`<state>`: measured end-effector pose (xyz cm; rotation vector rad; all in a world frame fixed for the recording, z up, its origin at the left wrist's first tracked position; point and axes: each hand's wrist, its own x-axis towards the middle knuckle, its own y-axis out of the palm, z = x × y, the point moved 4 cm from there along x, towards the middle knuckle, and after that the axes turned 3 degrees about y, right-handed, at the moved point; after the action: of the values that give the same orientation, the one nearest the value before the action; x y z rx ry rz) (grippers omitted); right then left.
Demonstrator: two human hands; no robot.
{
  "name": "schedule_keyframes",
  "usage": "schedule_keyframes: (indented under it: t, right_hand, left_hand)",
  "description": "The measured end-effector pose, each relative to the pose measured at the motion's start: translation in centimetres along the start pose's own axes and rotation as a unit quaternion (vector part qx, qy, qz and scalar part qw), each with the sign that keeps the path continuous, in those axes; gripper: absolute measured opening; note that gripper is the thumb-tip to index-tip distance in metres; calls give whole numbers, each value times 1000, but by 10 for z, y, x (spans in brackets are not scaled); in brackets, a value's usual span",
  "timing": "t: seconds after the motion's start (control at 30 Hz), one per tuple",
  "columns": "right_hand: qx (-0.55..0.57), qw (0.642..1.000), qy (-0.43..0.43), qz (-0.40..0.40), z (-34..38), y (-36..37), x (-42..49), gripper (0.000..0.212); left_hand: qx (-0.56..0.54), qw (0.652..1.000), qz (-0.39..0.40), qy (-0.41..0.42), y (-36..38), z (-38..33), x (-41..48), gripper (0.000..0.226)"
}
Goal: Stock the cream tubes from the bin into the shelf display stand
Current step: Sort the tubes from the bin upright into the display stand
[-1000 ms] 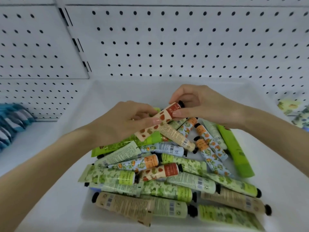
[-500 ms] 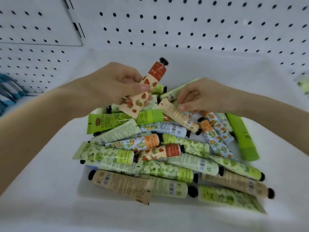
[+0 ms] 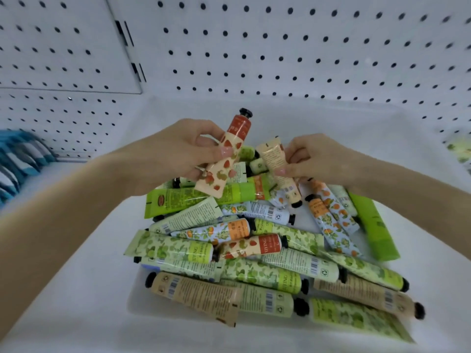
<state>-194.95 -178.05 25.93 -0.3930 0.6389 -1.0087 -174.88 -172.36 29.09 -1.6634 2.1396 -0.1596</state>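
Pinched in left hand point(image 3: 178, 154): strawberry cream tube point(image 3: 237, 129), cap up, lifted above the bin point(image 3: 344, 118). Right hand point(image 3: 321, 159) pinches beige tube point(image 3: 274, 154), cap down, probably gathering a batch.

The left hand point(image 3: 178, 151) and right hand point(image 3: 318, 159) are bare, with glossy pale-pink nails point(image 3: 226, 150) and bare forearms point(image 3: 63, 212).

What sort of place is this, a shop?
Probably a retail store during stocking. White pegboard forms the back wall, a white bin holds a heap of barcoded cream tubes, and blue-striped packets line up at far left. The left hand holds a strawberry tube, the right hand a beige tube.
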Motion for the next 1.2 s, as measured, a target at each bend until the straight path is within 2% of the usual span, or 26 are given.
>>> schedule_keyframes:
  t: [0.07,0.13,0.27,0.67,0.83,0.93,1.03,1.2]
  right_hand:
    - [97,995,-24,-28,8,-12,-4,18]
    - [189,981,-51,-16,16,-17,-9,21]
    - [261,961,-90,9,28,-15,-16,22]
    - [281,954,-96,52,32,0,-22,33]
    - [229,967,-111,7,32,3,-23,44]
    - [225,969,-104,1,29,5,-22,48]
    - [269,958,-100,20,29,7,-21,45]
    - [311,945,-93,35,29,8,-20,26]
  left_hand:
    - [-16,1000,-3,9,0,0,1,20]
    - [-17,1000,-2,17,1,-1,1,20]
    - [-27,1000,5,15,5,-2,3,20]
    - [-69,996,52,27,12,-7,-1,25]
    - [-138,990,43,6,18,-5,0,32]
    - [-127,990,54,5,20,-4,1,42]
    - [-98,993,60,20,21,-6,0,42]
    - [-53,997,36,46,21,-6,1,35]
